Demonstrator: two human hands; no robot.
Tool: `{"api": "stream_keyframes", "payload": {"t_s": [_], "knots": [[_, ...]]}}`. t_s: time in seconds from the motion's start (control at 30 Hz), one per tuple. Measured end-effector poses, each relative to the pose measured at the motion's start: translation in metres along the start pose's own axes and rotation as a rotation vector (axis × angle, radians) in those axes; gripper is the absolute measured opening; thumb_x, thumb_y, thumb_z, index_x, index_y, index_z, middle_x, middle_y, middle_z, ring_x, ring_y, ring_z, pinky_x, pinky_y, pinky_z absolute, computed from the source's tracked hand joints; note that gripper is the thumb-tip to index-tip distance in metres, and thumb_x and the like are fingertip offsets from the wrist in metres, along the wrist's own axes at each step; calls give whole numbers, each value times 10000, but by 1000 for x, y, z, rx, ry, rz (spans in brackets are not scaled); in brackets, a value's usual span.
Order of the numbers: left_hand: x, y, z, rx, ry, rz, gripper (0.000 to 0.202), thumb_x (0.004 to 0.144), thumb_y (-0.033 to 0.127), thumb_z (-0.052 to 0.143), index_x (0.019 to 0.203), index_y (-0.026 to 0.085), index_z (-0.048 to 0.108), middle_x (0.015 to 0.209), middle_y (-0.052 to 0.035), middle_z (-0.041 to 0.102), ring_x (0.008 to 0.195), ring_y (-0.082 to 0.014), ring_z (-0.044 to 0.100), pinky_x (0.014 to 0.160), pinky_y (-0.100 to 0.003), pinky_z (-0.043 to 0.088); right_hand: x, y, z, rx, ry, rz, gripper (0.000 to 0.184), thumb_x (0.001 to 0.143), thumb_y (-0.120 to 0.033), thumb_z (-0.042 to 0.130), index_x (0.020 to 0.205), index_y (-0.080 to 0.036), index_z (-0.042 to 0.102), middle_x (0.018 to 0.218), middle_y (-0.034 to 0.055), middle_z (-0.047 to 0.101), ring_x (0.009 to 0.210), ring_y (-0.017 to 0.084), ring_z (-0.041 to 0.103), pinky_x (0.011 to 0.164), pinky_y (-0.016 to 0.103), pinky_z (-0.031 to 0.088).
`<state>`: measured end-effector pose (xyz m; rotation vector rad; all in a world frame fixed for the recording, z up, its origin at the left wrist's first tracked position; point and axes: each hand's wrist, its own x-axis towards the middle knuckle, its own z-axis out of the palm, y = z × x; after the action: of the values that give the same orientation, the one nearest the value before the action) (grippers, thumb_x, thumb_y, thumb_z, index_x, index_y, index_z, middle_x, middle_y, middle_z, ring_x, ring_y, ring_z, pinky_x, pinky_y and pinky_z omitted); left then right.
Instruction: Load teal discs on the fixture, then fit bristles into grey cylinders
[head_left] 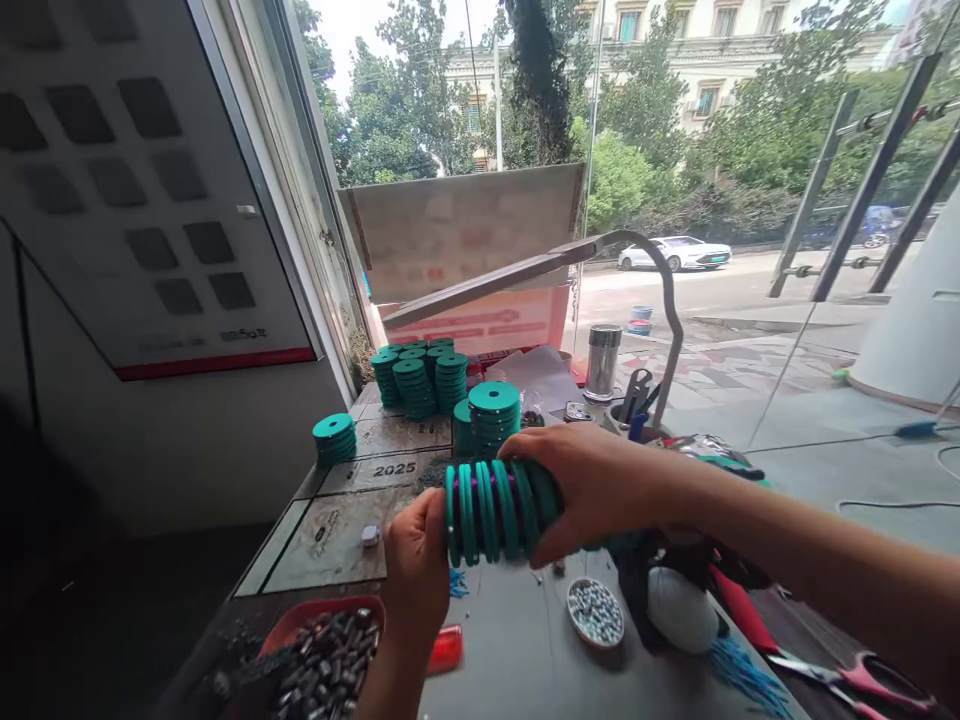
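Note:
A row of teal spools [491, 512] lies sideways between my hands above the table, with some purple showing between the discs. My left hand [417, 545] closes on its left end, fingers curled. Over the right end, my right hand [574, 480] wraps its thumb and fingers around the discs. Right behind them stands an upright stack of teal spools [495, 410]. Several more teal stacks [420, 385] stand at the back, and a short stack [334, 438] sits at the table's left edge.
Nearest me are a red tray [289, 622] of dark metal pieces and a red object [447, 649]. A small bowl [596, 612] of silvery beads sits right of them. Scissors [862, 685] lie front right. A lamp [667, 320] arches behind, beside a metal-lidded jar [602, 362].

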<state>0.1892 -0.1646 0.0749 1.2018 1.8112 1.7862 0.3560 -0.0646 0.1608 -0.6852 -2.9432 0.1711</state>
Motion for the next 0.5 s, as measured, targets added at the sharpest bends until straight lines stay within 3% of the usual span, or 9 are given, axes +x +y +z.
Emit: {"api": "stream_keyframes", "payload": {"t_s": [0.1, 0.17, 0.2, 0.27, 0.37, 0.43, 0.5], "knots": [[-3, 3, -2, -38, -56, -95, 530, 712, 606, 396, 516, 115, 356, 499, 32, 296, 518, 14, 234, 453, -113, 191, -21, -13, 46, -528, 753, -125, 609, 579, -407, 676, 1139, -232, 510, 1070, 3, 536, 953, 110, 489, 882, 271, 367], [-2, 2, -1, -80, -86, -139, 537, 701, 622, 400, 520, 120, 343, 510, 36, 279, 512, 17, 231, 457, -117, 201, -29, -17, 60, -667, 926, -182, 558, 585, -348, 665, 1109, -214, 525, 1081, -4, 532, 993, 131, 472, 911, 299, 348], [-1, 1, 1, -100, -94, -153, 541, 696, 629, 401, 520, 123, 332, 513, 38, 266, 506, 19, 231, 458, -119, 208, -30, -17, 60, -656, 917, -195, 558, 581, -360, 665, 1103, -218, 527, 1075, -7, 534, 982, 126, 475, 896, 291, 357], [1, -2, 3, -132, -92, -166, 555, 684, 645, 407, 513, 128, 301, 513, 44, 238, 495, 23, 221, 458, -122, 204, -25, -14, 47, -496, 712, -159, 605, 556, -451, 674, 1106, -250, 524, 1040, -11, 545, 909, 99, 495, 821, 245, 390], [2, -7, 7, -156, -63, -160, 577, 672, 665, 407, 506, 132, 262, 510, 50, 213, 490, 28, 207, 458, -121, 184, -5, -3, 7, -85, 132, 27, 680, 495, -605, 667, 1086, -292, 539, 966, -20, 563, 823, 61, 521, 716, 170, 411], [2, -9, 8, -170, -52, -152, 584, 669, 681, 390, 510, 137, 250, 514, 52, 208, 490, 28, 200, 457, -121, 184, 9, 5, -17, 219, -267, 78, 686, 516, -657, 623, 1072, -262, 549, 940, -28, 569, 749, 8, 518, 648, 111, 407], [0, -9, 8, -181, -56, -146, 585, 670, 689, 375, 516, 139, 255, 521, 52, 212, 490, 28, 196, 456, -124, 189, 17, 9, -30, 434, -556, 103, 671, 565, -651, 585, 1069, -210, 543, 954, -24, 570, 729, -22, 522, 646, 82, 424]]}}
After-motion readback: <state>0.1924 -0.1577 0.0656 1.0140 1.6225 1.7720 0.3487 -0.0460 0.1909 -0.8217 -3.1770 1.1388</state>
